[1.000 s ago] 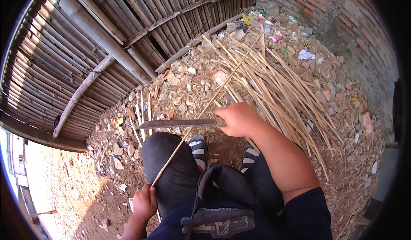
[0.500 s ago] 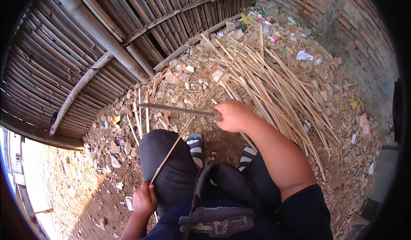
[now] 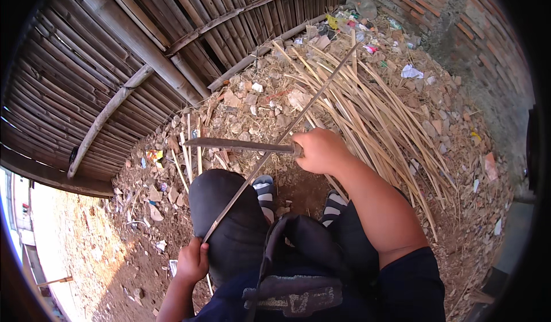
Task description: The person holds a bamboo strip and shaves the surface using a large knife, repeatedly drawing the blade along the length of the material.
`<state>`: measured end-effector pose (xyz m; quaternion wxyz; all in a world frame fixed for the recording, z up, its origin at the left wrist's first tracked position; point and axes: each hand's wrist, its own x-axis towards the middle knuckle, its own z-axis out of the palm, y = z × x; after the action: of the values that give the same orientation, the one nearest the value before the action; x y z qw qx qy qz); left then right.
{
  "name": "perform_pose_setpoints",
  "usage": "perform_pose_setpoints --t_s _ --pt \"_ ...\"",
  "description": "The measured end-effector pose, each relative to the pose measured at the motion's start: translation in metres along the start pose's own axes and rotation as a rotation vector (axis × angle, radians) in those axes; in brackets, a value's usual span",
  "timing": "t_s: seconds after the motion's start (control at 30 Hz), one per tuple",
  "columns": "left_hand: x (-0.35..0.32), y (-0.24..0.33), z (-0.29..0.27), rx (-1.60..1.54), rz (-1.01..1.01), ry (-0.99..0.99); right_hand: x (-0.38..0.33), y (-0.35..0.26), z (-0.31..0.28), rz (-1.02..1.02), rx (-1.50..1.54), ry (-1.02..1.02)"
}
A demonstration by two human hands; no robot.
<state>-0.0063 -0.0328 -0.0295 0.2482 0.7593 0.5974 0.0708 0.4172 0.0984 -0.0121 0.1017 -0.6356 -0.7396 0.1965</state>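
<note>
The long, thin cane strip (image 3: 253,179) slants over the person's left leg (image 3: 221,193), its long axis running from 7 o'clock at the near end to 1 o'clock at the far tip. The left hand (image 3: 193,260) has its grip closed on the near end, so the strip leaves that grip toward 1 o'clock.

The knife (image 3: 229,143) is held by the right hand (image 3: 319,151), its grip wrapped around the handle, with the long, flat blade pointing to 9 o'clock. Blade and strip cross at a slant just off the right hand; that crossing lies at 9 o'clock from the right grip and at 1 o'clock from the left one, with the right hand clearly nearer. Whether the blade touches the strip cannot be told from this angle.

At 2 o'clock from the right hand lies a loose heap of similar strips (image 3: 373,115), and the held strip's far tip shows against its upper end. Shorter pale strips (image 3: 189,156) lie around the blade's tip. Rubble ground (image 3: 258,101) spreads beyond, bounded by a slatted wall (image 3: 74,75) toward 10 o'clock and a brick wall (image 3: 413,9) toward 1 o'clock.
</note>
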Motion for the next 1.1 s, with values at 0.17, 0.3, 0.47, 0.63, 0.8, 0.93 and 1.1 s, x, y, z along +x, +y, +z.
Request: perform_pose_setpoints --t_s 0.17,0.3,0.47,0.63,0.8,0.93,1.1 --pt "0.002 0.004 -0.013 -0.038 0.0 -0.022 0.004 0.01 0.011 0.051 0.053 0.126" --pt "0.006 0.001 -0.014 -0.183 -0.03 -0.063 0.0 -0.014 0.001 -0.016 -0.038 -0.006" --pt "0.008 -0.001 -0.013 -0.143 -0.035 -0.053 0.007 0.003 0.002 0.129 0.217 0.081" --pt "0.001 0.0 -0.009 -0.139 -0.034 -0.01 0.005 -0.002 -0.007 0.033 0.047 0.013" --pt "0.011 0.002 -0.014 -0.198 -0.035 -0.046 0.019 0.02 -0.002 0.24 0.289 0.089" --pt "0.002 0.001 -0.007 -0.081 -0.026 -0.003 -0.005 -0.024 -0.017 0.031 -0.047 0.017" --pt "0.008 0.017 -0.008 -0.051 -0.01 0.027 0.014 0.019 -0.004 0.176 0.173 0.018"
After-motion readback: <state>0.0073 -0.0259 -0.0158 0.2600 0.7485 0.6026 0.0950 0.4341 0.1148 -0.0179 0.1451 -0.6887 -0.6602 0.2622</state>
